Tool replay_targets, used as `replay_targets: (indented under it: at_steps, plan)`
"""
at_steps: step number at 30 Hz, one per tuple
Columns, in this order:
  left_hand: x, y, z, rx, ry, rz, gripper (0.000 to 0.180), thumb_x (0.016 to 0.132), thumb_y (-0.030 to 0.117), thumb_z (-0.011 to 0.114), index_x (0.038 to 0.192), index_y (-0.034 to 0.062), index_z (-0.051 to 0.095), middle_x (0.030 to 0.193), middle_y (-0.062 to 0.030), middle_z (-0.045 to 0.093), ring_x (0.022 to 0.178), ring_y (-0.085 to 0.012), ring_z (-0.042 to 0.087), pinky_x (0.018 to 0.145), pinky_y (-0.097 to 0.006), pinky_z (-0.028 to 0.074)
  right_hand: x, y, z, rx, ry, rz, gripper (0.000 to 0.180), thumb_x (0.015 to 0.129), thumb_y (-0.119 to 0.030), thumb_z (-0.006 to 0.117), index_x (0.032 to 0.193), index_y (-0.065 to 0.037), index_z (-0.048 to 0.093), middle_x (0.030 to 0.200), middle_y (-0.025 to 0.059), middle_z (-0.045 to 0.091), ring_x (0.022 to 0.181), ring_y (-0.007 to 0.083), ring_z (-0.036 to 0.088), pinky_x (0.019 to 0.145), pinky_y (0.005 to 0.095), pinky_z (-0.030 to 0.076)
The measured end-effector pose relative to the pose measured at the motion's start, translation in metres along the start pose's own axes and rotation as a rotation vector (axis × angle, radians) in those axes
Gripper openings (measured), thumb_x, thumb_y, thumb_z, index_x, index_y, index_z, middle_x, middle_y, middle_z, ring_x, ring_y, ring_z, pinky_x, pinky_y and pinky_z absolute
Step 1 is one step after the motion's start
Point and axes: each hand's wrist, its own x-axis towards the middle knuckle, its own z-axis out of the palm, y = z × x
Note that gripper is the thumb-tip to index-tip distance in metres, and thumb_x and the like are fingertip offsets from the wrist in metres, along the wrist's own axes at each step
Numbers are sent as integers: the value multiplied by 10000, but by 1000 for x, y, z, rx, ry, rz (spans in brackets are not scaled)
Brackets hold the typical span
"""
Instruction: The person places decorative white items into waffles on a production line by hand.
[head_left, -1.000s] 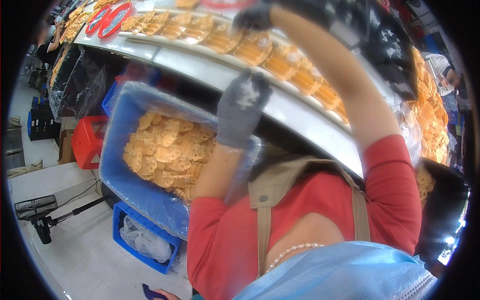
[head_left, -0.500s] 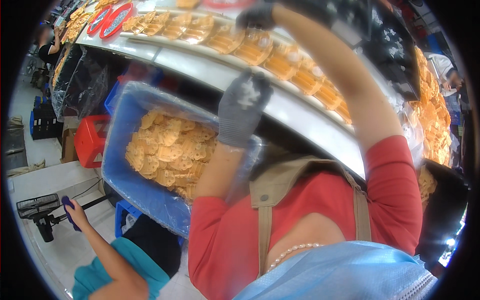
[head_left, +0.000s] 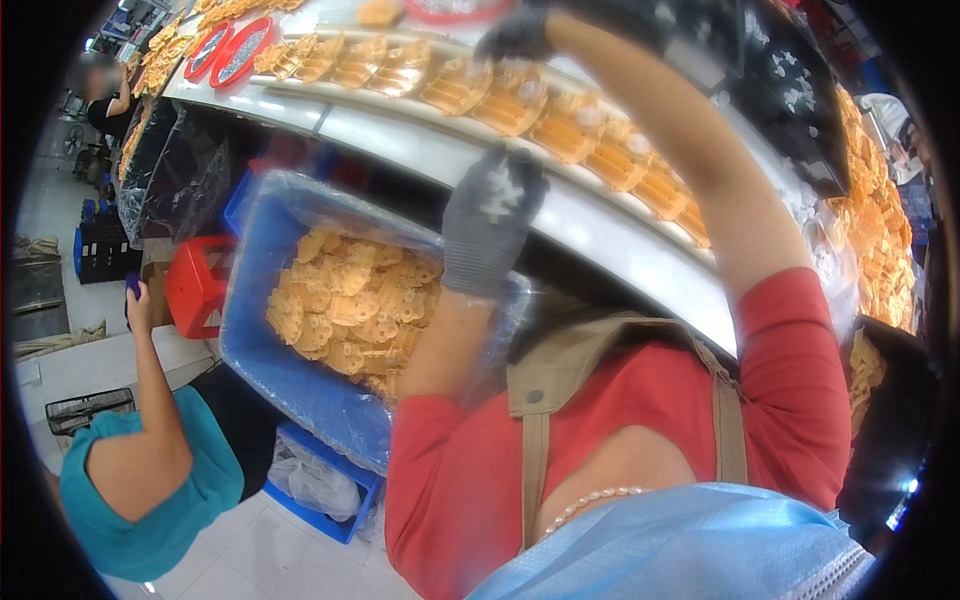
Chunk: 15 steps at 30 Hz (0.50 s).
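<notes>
Several small white plastic pieces [head_left: 502, 192] lie in my left hand [head_left: 485, 225], which wears a dark grey glove and is cupped around them just in front of the row. Beyond it, my right hand [head_left: 512, 38], gloved the same way, bends down with its fingers drawn together over the far edge of the row; whatever its fingertips hold is hidden. Under and beside the hands runs a curved row of orange plastic molded parts [head_left: 510, 100] on a white rail. Some of these parts, towards the right, carry a small white piece [head_left: 637, 143].
Left of me stands a blue, plastic-lined bin [head_left: 255, 330] heaped with orange parts [head_left: 345, 300]. Red oval trays [head_left: 243, 52] sit at the far left of the white bench [head_left: 380, 145]. A black tray [head_left: 815, 130] holds white pieces at right. A co-worker [head_left: 150, 450] in teal is close by.
The co-worker in teal has moved farther left and forward, uncovering a blue stool. My hands stay in nearly the same place; the view has shifted slightly.
</notes>
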Motion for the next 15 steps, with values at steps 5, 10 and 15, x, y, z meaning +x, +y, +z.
replay_targets:
  at_steps: [5, 10, 15]
  plan:
    - [-4, -6, -6, 203, -3, 140, 323, 893, -24, 519, 1215, -35, 495, 1118, -190, 525, 1041, -265, 531, 935, -423, 501, 16, -92, -70, 136, -137, 632, 347, 713, -375, 705, 953, -125, 721, 913, 59, 700, 815, 128, 629, 747, 257, 477]
    - [1, -18, 11, 243, -22, 98, 311, 900, -21, 508, 1211, -38, 492, 1112, -189, 530, 1030, -268, 544, 937, -416, 500, -14, -109, -90, 394, -85, 625, 314, 648, -338, 731, 864, -110, 730, 822, 64, 699, 726, 172, 633, 669, 284, 485]
    - [-3, -12, 21, -109, 32, -94, 364, 847, -11, 608, 1198, -18, 511, 1020, -127, 596, 971, -191, 577, 874, -337, 520, -12, -131, -98, 647, -2, 651, 236, 699, -235, 713, 890, -96, 703, 820, 90, 690, 738, 216, 646, 673, 311, 489]
